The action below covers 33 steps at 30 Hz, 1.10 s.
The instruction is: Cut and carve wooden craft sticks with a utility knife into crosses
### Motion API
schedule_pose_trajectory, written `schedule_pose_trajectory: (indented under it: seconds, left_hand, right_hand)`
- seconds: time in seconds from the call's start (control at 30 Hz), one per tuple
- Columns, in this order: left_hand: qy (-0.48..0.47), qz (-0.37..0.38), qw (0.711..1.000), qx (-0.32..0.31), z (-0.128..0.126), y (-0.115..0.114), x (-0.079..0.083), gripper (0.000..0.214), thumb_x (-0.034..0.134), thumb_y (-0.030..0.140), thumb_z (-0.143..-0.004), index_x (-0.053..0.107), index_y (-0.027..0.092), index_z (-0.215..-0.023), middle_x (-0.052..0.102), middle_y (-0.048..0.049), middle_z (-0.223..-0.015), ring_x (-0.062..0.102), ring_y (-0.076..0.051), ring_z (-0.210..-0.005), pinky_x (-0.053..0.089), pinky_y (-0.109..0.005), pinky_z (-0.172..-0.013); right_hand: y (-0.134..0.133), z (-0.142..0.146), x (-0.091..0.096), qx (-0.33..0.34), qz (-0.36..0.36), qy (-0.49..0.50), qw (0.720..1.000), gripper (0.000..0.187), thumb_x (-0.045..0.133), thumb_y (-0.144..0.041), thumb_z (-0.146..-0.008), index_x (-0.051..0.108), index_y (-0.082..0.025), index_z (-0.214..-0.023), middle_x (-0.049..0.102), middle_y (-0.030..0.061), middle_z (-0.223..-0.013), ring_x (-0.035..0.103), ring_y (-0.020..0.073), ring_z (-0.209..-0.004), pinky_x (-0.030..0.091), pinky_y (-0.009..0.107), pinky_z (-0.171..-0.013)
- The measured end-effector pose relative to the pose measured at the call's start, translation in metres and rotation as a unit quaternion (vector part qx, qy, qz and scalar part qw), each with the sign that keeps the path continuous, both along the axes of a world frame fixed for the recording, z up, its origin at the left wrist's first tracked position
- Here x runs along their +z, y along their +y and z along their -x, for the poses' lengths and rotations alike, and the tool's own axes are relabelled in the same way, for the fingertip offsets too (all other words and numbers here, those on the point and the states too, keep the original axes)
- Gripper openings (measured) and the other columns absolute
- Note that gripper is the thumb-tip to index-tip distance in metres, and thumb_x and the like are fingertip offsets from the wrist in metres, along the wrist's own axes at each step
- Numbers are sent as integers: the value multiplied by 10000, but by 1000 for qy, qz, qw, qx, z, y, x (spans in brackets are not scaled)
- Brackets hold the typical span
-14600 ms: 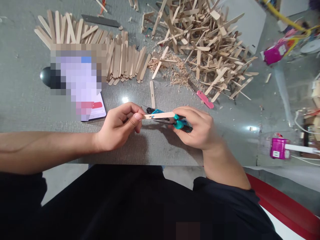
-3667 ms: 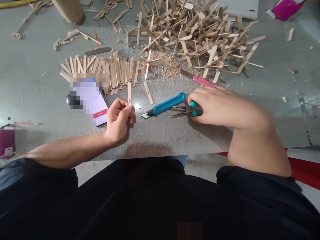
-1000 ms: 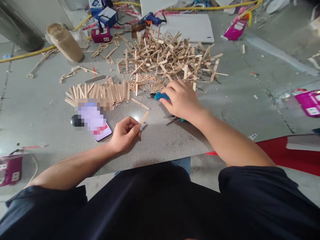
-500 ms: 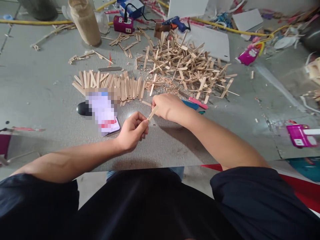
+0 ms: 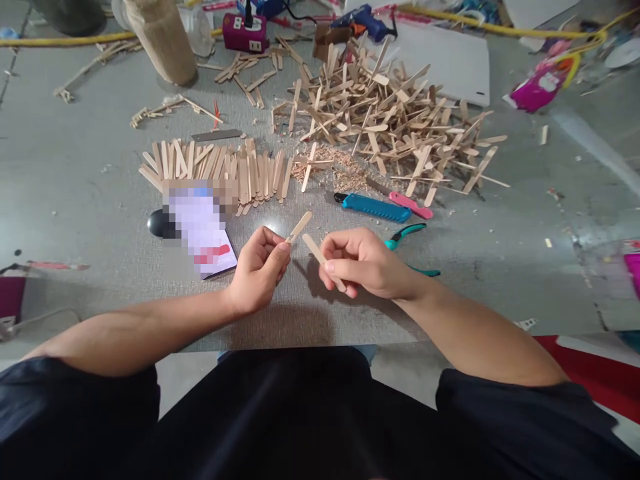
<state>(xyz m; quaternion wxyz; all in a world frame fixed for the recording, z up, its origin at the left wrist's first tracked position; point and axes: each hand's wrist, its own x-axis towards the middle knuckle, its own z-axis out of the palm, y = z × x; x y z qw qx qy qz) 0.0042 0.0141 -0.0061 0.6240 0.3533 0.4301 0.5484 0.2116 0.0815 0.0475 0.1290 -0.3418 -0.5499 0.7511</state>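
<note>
Between the thumb and fingers of my left hand (image 5: 261,268) is a notched popsicle stick (image 5: 302,225), its rounded end pointing up and right. My right hand (image 5: 361,263) pinches a second popsicle stick (image 5: 314,248), tilted up to the left. The two sticks are close together but apart, just above the table. Beyond my hands lies a row of popsicle sticks (image 5: 260,175). A blue utility knife (image 5: 376,207) and teal-handled pliers or cutters (image 5: 406,233), partly hidden by my right hand, lie behind and to the right.
A phone (image 5: 224,257) and a black mouse (image 5: 159,223) lie left of my hands. A large heap of joined sticks (image 5: 380,120) spreads at the back, near wood shavings (image 5: 345,167) and a pink-handled knife (image 5: 411,204). A jar (image 5: 163,43) and a glue gun (image 5: 367,23) stand farther off.
My right hand has come back toward me from the table near the shavings, now lifting a popsicle stick. The blue knife and teal tool are uncovered. My left hand has barely moved.
</note>
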Motion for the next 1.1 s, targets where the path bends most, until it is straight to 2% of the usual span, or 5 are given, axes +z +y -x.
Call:
schedule_pose_trajectory:
  seconds: [0.13, 0.57, 0.77, 0.9, 1.1]
  left_hand:
    - [35, -44, 998, -10, 2, -1, -4, 394, 746, 504, -1052, 480, 237, -939, 498, 117, -564, 410, -45, -434, 361, -150, -428]
    - [86, -183, 979, 23, 3, 3, -15, 183, 659, 268, -1110, 522, 234, -991, 516, 75, -740, 458, -45, -521, 380, -160, -454]
    - [144, -236, 961, 8, 10, 3, -16, 134, 639, 231, -1106, 556, 223, -1001, 523, 36, -804, 481, -77, -620, 402, -216, -539]
    - [163, -281, 946, -5, 13, 2, -15, 105, 638, 196, -1089, 558, 221, -1026, 561, 12, -838, 540, -103, -715, 454, -246, -631]
    - [182, -295, 937, -31, 14, 4, -10, 112, 673, 152, -1050, 581, 210, -1024, 631, 4, -855, 605, -101, -733, 488, -247, -661]
  right_hand:
    - [-4, 5, -12, -5, 89, 56, 994, 218, 821, -255, -831, 619, -183, -790, 736, -11, -650, 550, 66, -409, 372, 181, -383]
    - [-4, 5, -35, -13, 138, 102, 985, 263, 837, -306, -912, 641, -166, -805, 747, -5, -679, 587, 64, -427, 398, 148, -374]
    - [-2, 10, -38, -8, 116, 142, 983, 317, 877, -347, -914, 646, -158, -807, 733, -10, -692, 594, 64, -462, 460, 173, -440]
    - [-3, 13, -47, -6, 94, 170, 981, 262, 880, -301, -933, 673, -156, -867, 747, -7, -731, 627, 72, -533, 497, 181, -503]
    - [-5, 13, -50, -37, 91, 204, 974, 177, 870, -215, -951, 705, -153, -932, 762, -2, -824, 681, 81, -663, 563, 194, -610]
